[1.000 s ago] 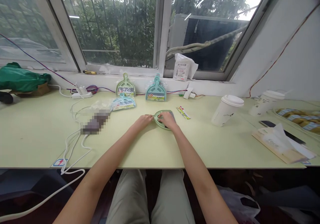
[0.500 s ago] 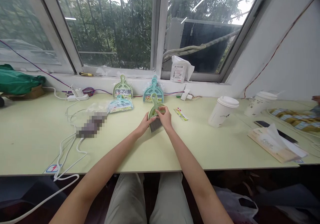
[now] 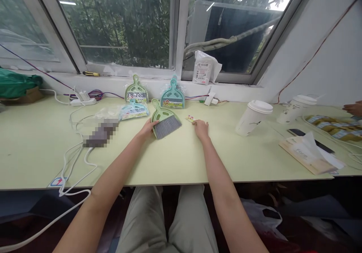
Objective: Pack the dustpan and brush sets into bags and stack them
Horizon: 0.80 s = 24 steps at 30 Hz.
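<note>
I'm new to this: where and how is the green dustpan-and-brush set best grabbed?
Probably by the narrow handle, coming from the left: on the green dustpan-and-brush set it points toward the window and left, clear of the gray bristles and the left hand at the set's edge.

One held dustpan (image 3: 162,114), one loose label (image 3: 189,118), two cups (image 3: 252,118) (image 3: 295,110)

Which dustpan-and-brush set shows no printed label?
The green set in the left hand; the other green set, the turquoise stack and the pale blue set all show printed labels.
</note>
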### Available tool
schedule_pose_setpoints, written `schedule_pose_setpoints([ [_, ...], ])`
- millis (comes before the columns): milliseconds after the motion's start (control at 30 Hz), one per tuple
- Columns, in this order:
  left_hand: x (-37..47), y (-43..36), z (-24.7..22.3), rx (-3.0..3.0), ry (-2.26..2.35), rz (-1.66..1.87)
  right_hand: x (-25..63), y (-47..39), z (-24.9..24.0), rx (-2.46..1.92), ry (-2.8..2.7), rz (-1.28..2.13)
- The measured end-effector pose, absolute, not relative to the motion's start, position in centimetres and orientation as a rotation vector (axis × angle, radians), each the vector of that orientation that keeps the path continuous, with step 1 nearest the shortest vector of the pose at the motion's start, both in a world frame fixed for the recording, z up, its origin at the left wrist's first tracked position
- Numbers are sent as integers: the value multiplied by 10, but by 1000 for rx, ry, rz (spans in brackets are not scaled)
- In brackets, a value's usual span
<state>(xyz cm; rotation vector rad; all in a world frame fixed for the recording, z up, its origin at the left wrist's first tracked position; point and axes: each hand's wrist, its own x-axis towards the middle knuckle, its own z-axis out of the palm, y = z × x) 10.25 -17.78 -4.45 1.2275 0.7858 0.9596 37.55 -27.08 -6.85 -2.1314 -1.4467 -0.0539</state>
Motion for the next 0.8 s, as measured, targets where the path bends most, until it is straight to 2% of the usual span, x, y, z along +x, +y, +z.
schedule_pose_setpoints([
  [200,95,-172,-46,1240,811,976,342,-268,-61,-2018,-1550,-146],
  [300,92,-170,-46,1239,810,983,333,-267,-61,-2059,-1580,-84],
  [400,90,-168,-44,1235,813,988,335,-265,-64,-2078,-1577,4],
  [567,88,-166,-44,1197,880,1016,342,-263,-66,-2084,-1360,-49],
  [800,85,-161,-42,1141,958,1033,342,-262,-70,-2215,-1438,-31],
])
